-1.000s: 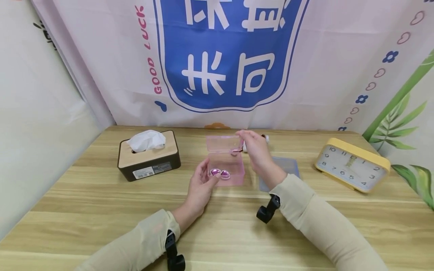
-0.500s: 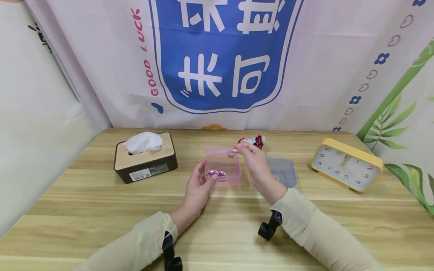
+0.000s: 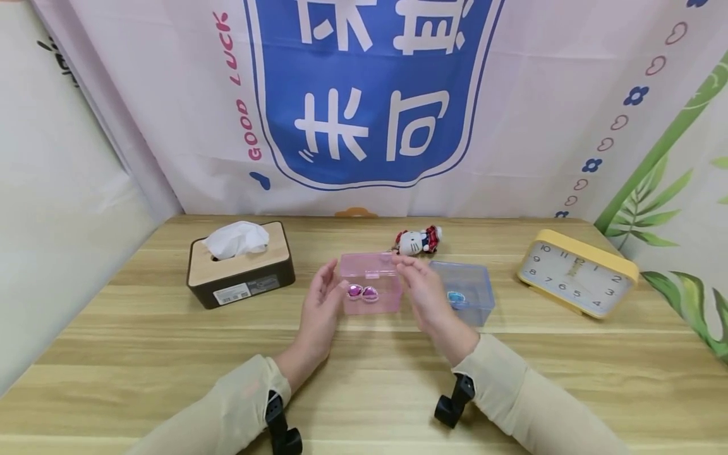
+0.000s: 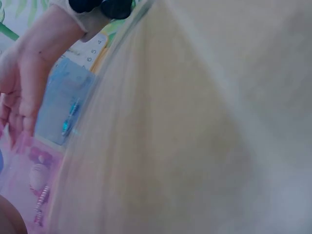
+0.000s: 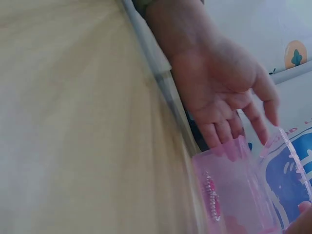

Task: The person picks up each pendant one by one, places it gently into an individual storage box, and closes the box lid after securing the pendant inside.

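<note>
A clear pink plastic box (image 3: 371,298) stands on the table, its hinged lid (image 3: 370,264) tilted forward over the opening and not flat. Inside lie two purple gem-like pieces (image 3: 363,292) with beaded white rims. My left hand (image 3: 318,313) rests along the box's left side, fingers loosely extended and thumb by the front edge. At the lid's right corner, the fingertips of my right hand (image 3: 429,294) touch with fingers mostly straight. In the right wrist view, the left hand's fingertips meet the pink box (image 5: 229,190) wall.
Right of the pink box is a clear blue box (image 3: 478,297) holding a blue gem-like piece (image 3: 455,297). Behind lies a small cat-faced plush (image 3: 415,242). A tissue box (image 3: 244,291) stands on the left and a yellow alarm clock (image 3: 577,278) on the right.
The pink lid, raised upright a second ago, has swung forward and down under my right hand. My left hand has loosened and moved slightly left, off the box's front.
</note>
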The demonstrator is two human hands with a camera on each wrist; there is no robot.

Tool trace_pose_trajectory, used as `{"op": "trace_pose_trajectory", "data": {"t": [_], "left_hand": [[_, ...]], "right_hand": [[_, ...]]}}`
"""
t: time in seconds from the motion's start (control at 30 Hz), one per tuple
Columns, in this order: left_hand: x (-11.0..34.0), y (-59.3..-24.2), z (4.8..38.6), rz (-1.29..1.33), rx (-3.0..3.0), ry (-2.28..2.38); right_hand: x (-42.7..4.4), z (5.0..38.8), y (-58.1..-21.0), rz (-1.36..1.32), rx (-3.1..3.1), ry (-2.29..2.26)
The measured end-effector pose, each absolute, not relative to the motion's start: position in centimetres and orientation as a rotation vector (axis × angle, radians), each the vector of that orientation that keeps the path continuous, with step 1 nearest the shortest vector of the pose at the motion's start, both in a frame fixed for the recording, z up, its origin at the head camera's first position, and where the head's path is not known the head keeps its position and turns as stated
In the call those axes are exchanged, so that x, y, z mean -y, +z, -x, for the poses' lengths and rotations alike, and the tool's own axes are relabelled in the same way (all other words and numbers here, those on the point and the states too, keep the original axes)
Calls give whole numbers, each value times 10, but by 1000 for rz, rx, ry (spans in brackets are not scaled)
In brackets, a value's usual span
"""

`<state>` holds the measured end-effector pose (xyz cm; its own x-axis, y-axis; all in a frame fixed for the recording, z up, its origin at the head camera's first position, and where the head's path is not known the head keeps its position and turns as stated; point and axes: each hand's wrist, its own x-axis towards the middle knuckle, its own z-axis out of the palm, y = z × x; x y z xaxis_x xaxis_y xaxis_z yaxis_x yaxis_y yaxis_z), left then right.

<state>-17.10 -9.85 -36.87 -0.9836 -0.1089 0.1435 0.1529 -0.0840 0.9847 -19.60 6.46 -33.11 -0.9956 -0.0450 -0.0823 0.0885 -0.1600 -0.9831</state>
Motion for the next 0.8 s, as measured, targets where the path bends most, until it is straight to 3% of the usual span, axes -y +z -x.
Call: {"op": "trace_pose_trajectory", "data": {"t": [0.8], "left_hand": [[84,-369,173,-26,1796,-2381]], "right_hand": [[-54,182,-348,-72,-1967,-2363]]}}
